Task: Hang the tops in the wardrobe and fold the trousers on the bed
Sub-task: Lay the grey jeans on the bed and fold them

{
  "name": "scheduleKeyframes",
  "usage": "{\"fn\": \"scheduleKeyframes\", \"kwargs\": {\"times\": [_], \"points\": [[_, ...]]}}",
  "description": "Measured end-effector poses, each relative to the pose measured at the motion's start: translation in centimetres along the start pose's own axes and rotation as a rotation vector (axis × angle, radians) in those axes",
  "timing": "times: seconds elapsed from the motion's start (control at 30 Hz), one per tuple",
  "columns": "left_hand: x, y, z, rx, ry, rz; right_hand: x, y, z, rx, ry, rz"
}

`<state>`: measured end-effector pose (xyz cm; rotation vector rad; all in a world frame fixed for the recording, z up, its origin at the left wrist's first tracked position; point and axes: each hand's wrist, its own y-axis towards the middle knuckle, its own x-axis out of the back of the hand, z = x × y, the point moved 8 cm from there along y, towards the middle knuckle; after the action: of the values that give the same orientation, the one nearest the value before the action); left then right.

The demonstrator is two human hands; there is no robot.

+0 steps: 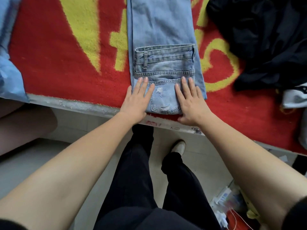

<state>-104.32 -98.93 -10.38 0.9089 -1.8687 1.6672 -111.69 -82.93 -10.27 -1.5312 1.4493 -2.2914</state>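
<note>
The jeans point(162, 30) lie lengthways on the bed's red and yellow blanket point(58, 55), running from the near edge away to the far side. The waistband end is folded back over the legs (back pocket facing up). The left hand point(137, 102) presses flat on the near left of the fold and the right hand point(191, 102) on the near right. Their fingers point(142, 85) are straight and close together, gripping nothing. A heap of black clothes point(265, 39) sits far right, and a light blue garment point(10, 77) lies at the left edge.
</note>
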Motion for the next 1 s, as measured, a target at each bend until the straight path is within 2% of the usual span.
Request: {"fn": "scheduleKeyframes", "kwargs": {"times": [0.1, 0.27, 0.47, 0.57, 0.77, 0.83, 0.9, 1.0], "points": [[0.4, -0.1, -0.8, 0.058, -0.031, -0.008, 0.7, 0.0, 0.5, -0.023, -0.085, -0.07], [1.5, -1.7, -1.9, 0.085, -0.068, 0.028, 2.3, -2.0, 0.8, -0.003, -0.041, -0.094], [3.0, -6.7, -4.3, 0.094, -0.081, -0.052, 4.4, -7.3, 1.1, 0.045, 0.031, -0.149], [1.3, -9.6, -6.8, 0.105, -0.137, -0.044, 2.3, -10.6, 1.4, 0.08, 0.059, -0.117], [-3.0, -12.5, -9.9, 0.127, -0.284, 0.096, -2.2, -13.9, 1.4, 0.118, 0.064, 0.007], [-1.9, -12.5, -8.7, 0.193, -0.39, 0.017, -1.1, -13.4, 0.5, 0.072, 0.135, 0.004], [0.9, -12.0, -6.2, 0.281, -0.528, -0.16, 1.8, -12.4, -1.1, -0.003, 0.268, -0.055], [5.5, -10.9, -1.4, 0.44, -0.734, -0.355, 7.7, -10.4, -3.8, -0.112, 0.46, -0.277]]}}
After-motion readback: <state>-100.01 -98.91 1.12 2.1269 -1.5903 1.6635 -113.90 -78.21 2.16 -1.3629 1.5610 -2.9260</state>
